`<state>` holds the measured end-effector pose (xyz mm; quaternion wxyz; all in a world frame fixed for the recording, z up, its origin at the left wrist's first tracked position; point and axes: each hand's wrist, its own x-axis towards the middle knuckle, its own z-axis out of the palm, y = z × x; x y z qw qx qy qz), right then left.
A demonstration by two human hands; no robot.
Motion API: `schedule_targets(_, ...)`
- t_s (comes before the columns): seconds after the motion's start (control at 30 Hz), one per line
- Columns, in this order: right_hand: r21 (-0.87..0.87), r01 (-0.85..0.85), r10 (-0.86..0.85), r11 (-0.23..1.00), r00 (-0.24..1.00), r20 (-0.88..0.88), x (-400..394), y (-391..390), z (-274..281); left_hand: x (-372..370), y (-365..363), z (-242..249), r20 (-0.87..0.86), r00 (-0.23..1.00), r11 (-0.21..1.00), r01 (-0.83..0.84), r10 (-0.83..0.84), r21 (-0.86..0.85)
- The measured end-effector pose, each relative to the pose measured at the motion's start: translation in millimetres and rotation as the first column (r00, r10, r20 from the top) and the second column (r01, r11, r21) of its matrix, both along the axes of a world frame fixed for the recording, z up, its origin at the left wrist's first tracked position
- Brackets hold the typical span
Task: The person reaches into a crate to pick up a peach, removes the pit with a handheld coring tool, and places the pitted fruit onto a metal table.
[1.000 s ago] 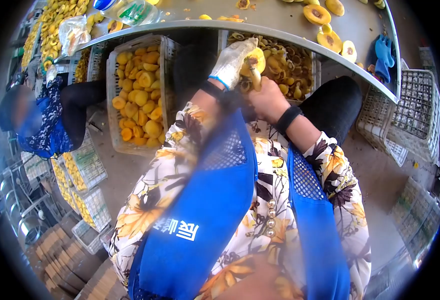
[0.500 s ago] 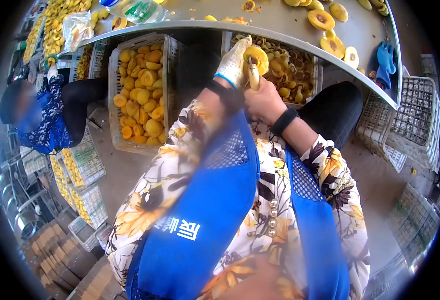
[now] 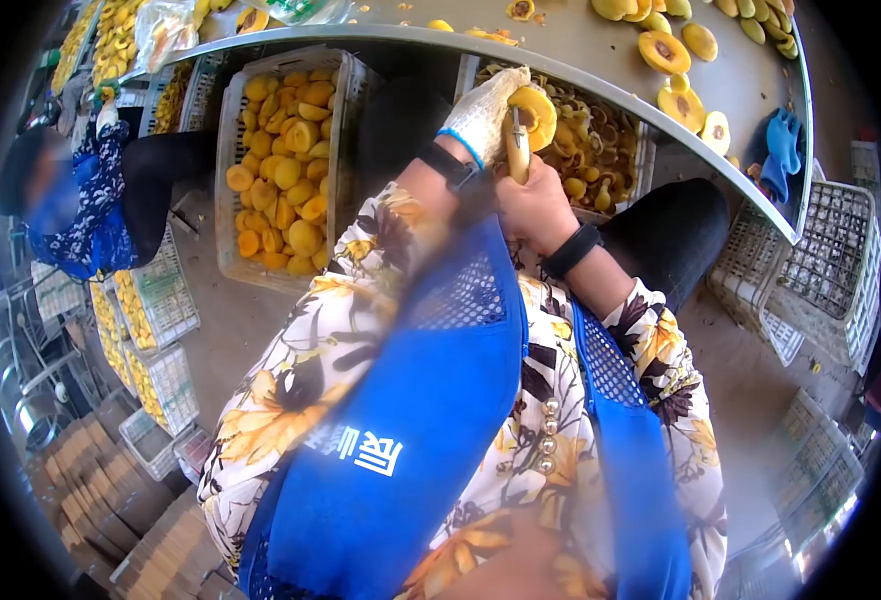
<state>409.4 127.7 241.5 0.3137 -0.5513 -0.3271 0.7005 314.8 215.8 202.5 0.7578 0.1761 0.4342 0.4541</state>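
My left hand (image 3: 485,112), in a white knit glove with a blue cuff edge, grips a yellow peach half (image 3: 534,118) at its fingertips. My bare right hand (image 3: 539,205) is closed round a pale-handled tool (image 3: 517,150). Its narrow metal end is against the peach, on the side toward my left hand; the exact shape of the tip is hard to make out. Both hands are over the near edge of a crate of peach scraps and pieces (image 3: 601,150), just below the metal table's edge.
The metal table (image 3: 561,45) carries peach halves (image 3: 664,52) and blue gloves (image 3: 781,150). A white crate (image 3: 229,200) full of peach halves stands at left. Stacked crates (image 3: 826,250) are at right. Another person (image 3: 91,215) sits at far left.
The peach half has turned slightly against the tool, and its cut hollow shows more. Both hands stay close together. The whole view has shifted a little, with the table lying further right.
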Motion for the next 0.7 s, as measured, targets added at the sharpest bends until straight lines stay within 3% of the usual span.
schedule_targets(0.07,0.203,-0.003,-0.024,0.979,0.991,0.128,-5,-1,0,-7,-2,-9,-0.364,0.931,0.901,0.169,-0.013,0.400)
schedule_targets(0.1,0.301,-0.014,-0.045,0.954,0.981,0.189,-5,-2,0,-8,-2,-13,-0.420,0.908,0.863,0.205,0.009,0.462)
schedule_targets(0.2,-0.049,-0.056,0.058,0.997,0.997,0.048,-1,4,16,-9,-5,-8,-0.510,0.852,0.744,0.264,0.119,0.614)
schedule_targets(0.3,-0.133,-0.113,0.066,0.985,0.947,-0.314,11,3,9,2,-3,2,-0.155,0.985,0.921,-0.003,0.069,0.389)
schedule_targets(0.37,-0.248,-0.071,-0.024,0.966,0.932,-0.361,8,1,16,1,-2,9,0.124,0.992,0.994,-0.003,-0.011,0.114)
schedule_targets(0.4,-0.304,-0.050,-0.073,0.952,0.923,-0.378,6,2,19,1,-4,17,0.050,0.999,0.979,-0.023,0.013,0.200)
schedule_targets(0.5,-0.394,-0.205,-0.107,0.896,0.762,-0.639,20,8,12,2,-2,18,-0.303,0.952,0.922,0.071,0.051,0.380)
schedule_targets(0.53,-0.395,-0.225,-0.103,0.891,0.746,-0.657,23,9,10,2,-4,24,-0.375,0.927,0.959,0.087,0.021,0.269)
schedule_targets(0.63,-0.362,-0.228,-0.079,0.904,0.743,-0.665,24,10,4,1,-8,33,-0.344,0.939,0.971,0.077,0.005,0.225)
schedule_targets(0.67,-0.330,-0.190,-0.065,0.925,0.775,-0.628,22,9,-1,3,-6,17,-0.413,0.900,0.919,0.039,0.138,0.392)
schedule_targets(0.7,-0.293,-0.152,-0.054,0.944,0.805,-0.591,20,9,-7,7,-4,4,-0.380,0.905,0.928,-0.043,0.193,0.370)
